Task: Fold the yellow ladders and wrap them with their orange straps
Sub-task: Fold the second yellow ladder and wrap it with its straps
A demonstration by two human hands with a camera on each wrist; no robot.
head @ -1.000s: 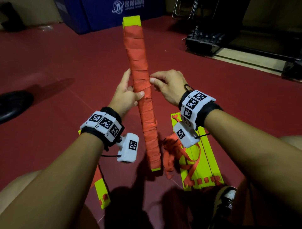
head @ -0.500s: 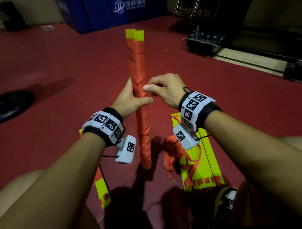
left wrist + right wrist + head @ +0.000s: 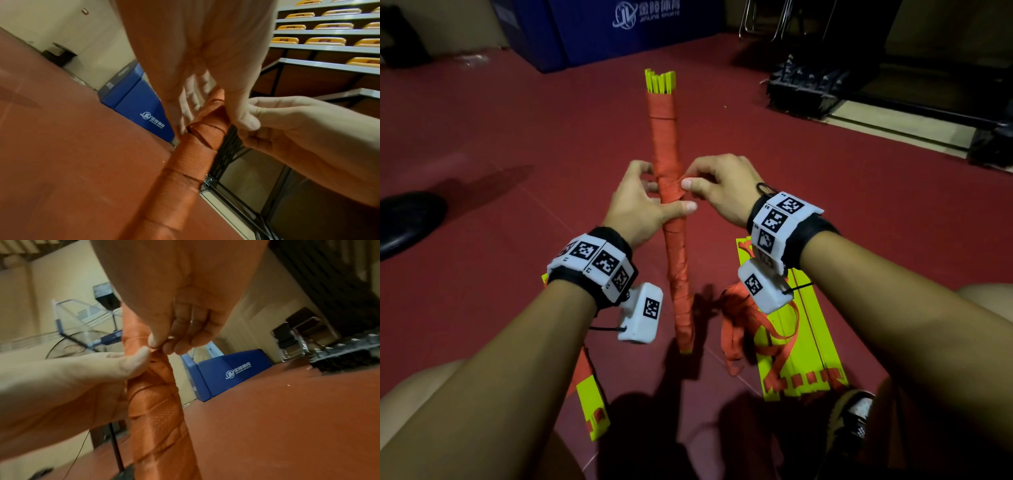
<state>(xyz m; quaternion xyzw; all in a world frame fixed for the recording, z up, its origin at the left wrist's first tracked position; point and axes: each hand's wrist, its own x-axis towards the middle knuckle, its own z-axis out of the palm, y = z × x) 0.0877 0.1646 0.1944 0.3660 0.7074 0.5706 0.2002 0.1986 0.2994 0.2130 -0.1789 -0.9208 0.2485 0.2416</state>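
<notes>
1. Shoe (image 3: 404, 222), dark, sits at the far left on the red floor (image 3: 500, 137), well apart from the work.
2. Near the left knee a second folded ladder (image 3: 594, 411) lies on the floor, mostly hidden by the forearm; it shows yellow ends with some orange strap, and how fully it is wrapped cannot be told.
3. The left hand (image 3: 637, 205) grips the wrapped ladder bundle (image 3: 666, 144) near its middle, its fingers (image 3: 191, 104) curled behind and the thumb pressed across the front.
4. That bundle stands nearly upright between the hands, its lower end near the floor; the pictures do not show whether it touches. The orange strap (image 3: 678, 274) winds round it almost end to end, leaving only the yellow tips bare at top and bottom.
5. The right hand (image 3: 722, 188) pinches the strap's loose end (image 3: 158, 348) between thumb and forefinger, right against the bundle just above the left thumb. My reading: this one is all but done, and only tucking or securing that end remains.
6. Under the right wrist a third ladder (image 3: 801, 359) lies folded flat, its strap (image 3: 743, 318) in a loose heap over and beside it. It still needs wrapping.
</notes>
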